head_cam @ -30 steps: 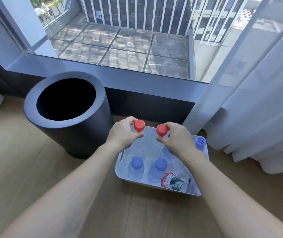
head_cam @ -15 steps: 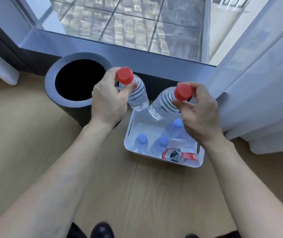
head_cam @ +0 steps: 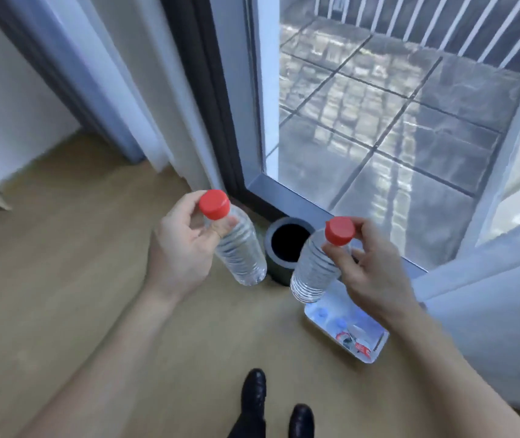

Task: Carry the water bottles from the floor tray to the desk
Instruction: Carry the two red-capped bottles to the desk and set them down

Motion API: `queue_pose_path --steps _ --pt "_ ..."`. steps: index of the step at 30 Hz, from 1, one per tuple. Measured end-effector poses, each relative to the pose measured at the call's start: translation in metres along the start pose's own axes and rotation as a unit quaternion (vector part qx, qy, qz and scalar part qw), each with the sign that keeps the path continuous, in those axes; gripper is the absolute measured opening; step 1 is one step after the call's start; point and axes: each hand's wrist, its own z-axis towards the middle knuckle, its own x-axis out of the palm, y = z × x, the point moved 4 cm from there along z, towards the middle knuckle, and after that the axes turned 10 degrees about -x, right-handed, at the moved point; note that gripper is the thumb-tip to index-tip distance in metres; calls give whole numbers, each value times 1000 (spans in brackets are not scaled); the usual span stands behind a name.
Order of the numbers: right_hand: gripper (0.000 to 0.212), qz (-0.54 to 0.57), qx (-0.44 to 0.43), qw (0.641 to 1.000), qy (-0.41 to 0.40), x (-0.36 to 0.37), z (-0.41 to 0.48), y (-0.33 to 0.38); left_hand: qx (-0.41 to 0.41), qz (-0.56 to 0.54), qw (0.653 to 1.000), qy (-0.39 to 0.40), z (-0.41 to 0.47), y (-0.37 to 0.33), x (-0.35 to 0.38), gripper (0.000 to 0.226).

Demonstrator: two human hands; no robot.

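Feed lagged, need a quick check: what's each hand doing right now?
Left hand: pinches a red-capped water bottle by its top.
Right hand: pinches the second red-capped water bottle by its top.

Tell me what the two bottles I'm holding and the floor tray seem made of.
Left-hand bottle and right-hand bottle: clear, glossy thin plastic, going by their see-through ribbed walls. Red caps: opaque, likely plastic. Floor tray: white, smooth, thin-rimmed, probably plastic; blur leaves that open.

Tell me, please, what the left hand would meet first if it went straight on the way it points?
Beyond the bottle it grips, the left hand looks aimed at the dark window frame, passing left of the grey bin, though depth is unclear.
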Motion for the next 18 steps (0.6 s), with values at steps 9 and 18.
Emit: queue_pose_path --steps 9,18 --pt "19 59 -244 961 120 54 60 285 7 -23 967 -253 -99 -92 -264 14" --pt "16 98 -394 878 254 203 16 476 -32 22 912 -409 -189 -47 -462 10"
